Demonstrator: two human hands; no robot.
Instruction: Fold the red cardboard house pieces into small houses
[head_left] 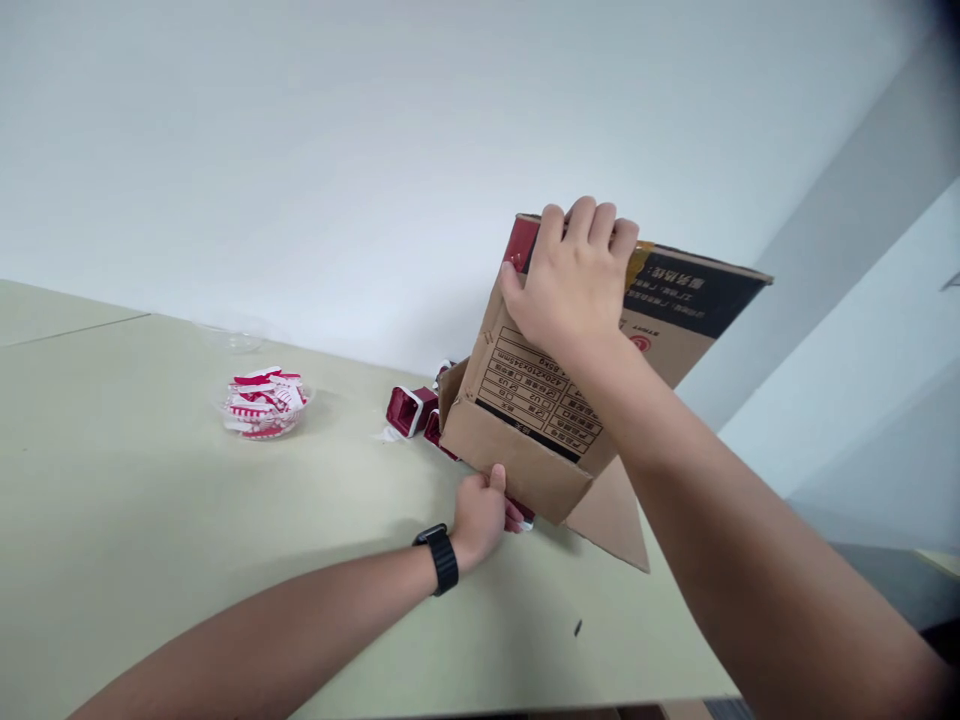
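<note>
A cardboard box [525, 385] with printed labels is tipped over, its open flaps facing down toward the table. My right hand [581, 270] grips the box's upper edge, fingers bent over it. Low at the front flap is my left hand [484, 510], a black watch on its wrist; the thumb lies against the flap and the other fingers are partly hidden beneath it. Dark red square containers [411, 411] with white rims lie on the table at the box's left and under its flaps. The inside of the box is hidden.
A clear round bowl [268, 403] of red and white pieces stands on the pale green table [150, 520] at the left. Behind it is a clear lid [234, 338]. A small dark object [577, 628] lies near the front edge. A white wall rises behind.
</note>
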